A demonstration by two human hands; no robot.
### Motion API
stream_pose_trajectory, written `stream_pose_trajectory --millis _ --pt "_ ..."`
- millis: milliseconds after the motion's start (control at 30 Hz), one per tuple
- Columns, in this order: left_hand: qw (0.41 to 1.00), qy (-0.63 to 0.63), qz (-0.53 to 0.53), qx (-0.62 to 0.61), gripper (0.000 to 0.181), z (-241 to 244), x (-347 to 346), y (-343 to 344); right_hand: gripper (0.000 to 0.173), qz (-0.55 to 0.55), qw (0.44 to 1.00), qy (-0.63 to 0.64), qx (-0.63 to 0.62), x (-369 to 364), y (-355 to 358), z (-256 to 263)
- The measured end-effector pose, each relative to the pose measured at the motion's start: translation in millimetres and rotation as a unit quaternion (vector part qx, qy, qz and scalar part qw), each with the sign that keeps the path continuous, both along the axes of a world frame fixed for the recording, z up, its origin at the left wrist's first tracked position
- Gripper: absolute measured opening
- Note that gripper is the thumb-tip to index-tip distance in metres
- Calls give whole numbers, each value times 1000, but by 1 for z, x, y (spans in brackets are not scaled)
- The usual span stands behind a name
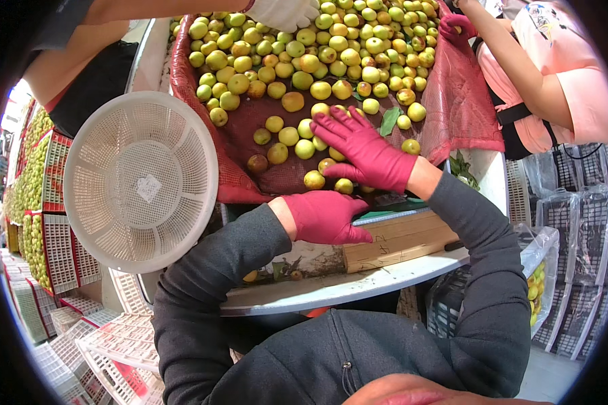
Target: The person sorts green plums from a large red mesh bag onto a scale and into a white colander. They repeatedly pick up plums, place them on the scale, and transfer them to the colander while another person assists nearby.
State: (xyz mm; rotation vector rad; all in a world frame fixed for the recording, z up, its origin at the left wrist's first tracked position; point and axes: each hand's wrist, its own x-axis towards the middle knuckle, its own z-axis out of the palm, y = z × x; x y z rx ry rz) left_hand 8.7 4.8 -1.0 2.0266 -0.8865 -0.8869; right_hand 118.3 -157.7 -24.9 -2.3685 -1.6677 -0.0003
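My right hand (367, 152), in a crimson glove, lies palm down over several yellow-green jujube-like fruits (304, 148), fingers stretched out. Part of those fruits is hidden beneath it. My left hand (324, 217), gloved alike, is at the near edge of the red mesh cloth (253, 114). Its thumb and fingers are apart and no fruit shows between them, though its palm faces away from view. A large heap of fruits (329, 55), some with brown patches, covers the far part of the cloth. A green leaf (390, 120) lies right of my right hand.
A round white plastic basket (182, 202) with a paper tag stands at left. A wooden block (400, 240) lies along the near table rim (334, 301). Another person's white-gloved hand (283, 14) and a second person's crimson-gloved hand (457, 28) are beyond. Crates (572, 217) stand at right.
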Motion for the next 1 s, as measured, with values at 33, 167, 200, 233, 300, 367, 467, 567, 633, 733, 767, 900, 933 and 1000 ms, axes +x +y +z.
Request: stream_pose_trajectory --millis 33,167,200,233,300,367,467,567,633,733,767,900,933,1000 --pt "1000 -12 13 -10 80 -5 -2 1 80 12 999 45 1 -6 -2 4" --pt "999 -26 38 -28 80 -5 -5 0 50 -31 960 245 130 16 -19 21" --pt "999 -19 37 -25 80 1 -4 -2 45 -67 965 168 190 26 -23 21" --pt "998 -28 42 -24 81 1 -4 -1 53 -78 975 80 190 47 -28 19" --pt "998 -44 45 -31 81 -2 -5 -2 63 -181 968 -35 173 78 -43 -9" --pt "998 -45 44 -26 80 -5 -5 0 71 -197 977 -56 67 91 -51 -14" --pt "998 -39 49 -15 73 -2 -6 1 72 -204 976 52 58 81 -50 0" --pt "997 -37 54 -28 67 -4 -7 0 54 -217 971 3 96 69 -48 13" --pt "998 -34 41 -18 77 -6 -5 0 39 -200 967 -91 131 65 -42 24" --pt "997 -38 47 -43 76 -9 -6 1 30 -216 970 -29 107 50 -26 25" --pt "996 -44 49 -52 76 -11 -6 0 31 -228 972 0 65 49 -24 23" --pt "998 -39 44 -30 76 -1 -5 0 32 -178 972 -134 -68 47 -16 19" --pt "998 -34 46 -29 76 -1 -5 1 32 -191 967 -119 -116 46 -13 23" --pt "998 -31 48 -26 75 -2 -5 2 34 -219 966 137 30 50 -21 22"
